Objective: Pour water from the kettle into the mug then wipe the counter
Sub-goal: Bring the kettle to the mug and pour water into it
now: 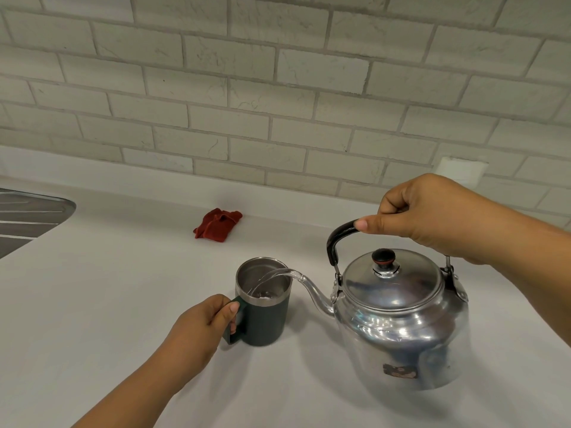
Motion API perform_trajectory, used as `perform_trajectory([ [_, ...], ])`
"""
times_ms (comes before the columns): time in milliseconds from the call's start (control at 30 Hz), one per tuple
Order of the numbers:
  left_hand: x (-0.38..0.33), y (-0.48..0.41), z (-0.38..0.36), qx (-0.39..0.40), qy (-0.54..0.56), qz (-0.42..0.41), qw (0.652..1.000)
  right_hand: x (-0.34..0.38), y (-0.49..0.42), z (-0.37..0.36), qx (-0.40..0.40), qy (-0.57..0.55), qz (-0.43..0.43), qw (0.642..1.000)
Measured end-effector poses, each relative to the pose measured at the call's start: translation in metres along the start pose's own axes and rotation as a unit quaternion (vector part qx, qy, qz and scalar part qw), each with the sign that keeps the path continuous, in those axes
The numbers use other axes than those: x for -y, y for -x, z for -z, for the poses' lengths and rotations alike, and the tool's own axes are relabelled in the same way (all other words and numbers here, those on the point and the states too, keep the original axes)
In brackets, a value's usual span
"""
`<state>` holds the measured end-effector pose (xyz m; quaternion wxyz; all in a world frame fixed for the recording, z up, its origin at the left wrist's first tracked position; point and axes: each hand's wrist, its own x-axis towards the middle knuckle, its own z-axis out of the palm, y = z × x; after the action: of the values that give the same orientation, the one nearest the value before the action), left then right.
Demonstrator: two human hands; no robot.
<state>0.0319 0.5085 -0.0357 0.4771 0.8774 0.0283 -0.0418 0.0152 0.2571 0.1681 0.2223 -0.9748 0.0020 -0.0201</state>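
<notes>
The right hand [432, 214] is closed around the black handle [340, 239] of the aluminium kettle [401, 319], fingers wrapped over the top of the grip and thumb pressed along it. The kettle hangs below that grip, tilted spout-down toward the left; whether its base clears the counter cannot be told. A worn dark label [399, 371] low on the kettle body carries no legible writing. The lid sits closed, with a black knob [383, 258] directly under the held handle.

Water [272, 278] runs in a clear arc from the spout tip [298, 277] into the mug [264, 307], which stands upright on the white counter [108, 304], left of and below the right-hand grip. The left hand [200, 325] is closed on the mug's dark green handle [236, 322], thumb on top. The mug shows a steel interior and rim; no brand mark is visible on it.

Beyond the mug, well apart from both grips, a crumpled red cloth [218, 224] lies near the brick-pattern wall [278, 88]. A steel sink drainer [27, 217] sits at the far left edge. Nothing stands between spout and mug.
</notes>
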Motion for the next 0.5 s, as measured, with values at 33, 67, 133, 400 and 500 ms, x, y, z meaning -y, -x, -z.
perform_trajectory([
  [33, 0.0, -0.0002, 0.0, 0.0, 0.001, 0.0, 1.0, 0.0001, 0.0, -0.0002, 0.001, 0.003, 0.0, 1.0],
  [67, 0.0001, -0.0004, 0.0003, -0.001, 0.001, -0.001, 1.0, 0.0002, -0.0002, -0.0003, 0.002, 0.005, 0.001, 1.0],
  [133, 0.0, -0.0007, 0.0005, -0.002, 0.0, -0.003, 1.0, 0.0005, -0.0005, -0.0003, 0.005, 0.008, 0.001, 1.0],
  [400, 0.001, -0.0001, 0.0011, -0.001, 0.002, -0.009, 1.0, 0.0015, -0.0007, -0.0001, 0.015, 0.02, 0.001, 1.0],
  [500, 0.0005, 0.0001, 0.001, -0.001, -0.001, -0.011, 1.0, 0.0019, -0.0005, 0.0004, 0.02, 0.023, 0.0, 1.0],
])
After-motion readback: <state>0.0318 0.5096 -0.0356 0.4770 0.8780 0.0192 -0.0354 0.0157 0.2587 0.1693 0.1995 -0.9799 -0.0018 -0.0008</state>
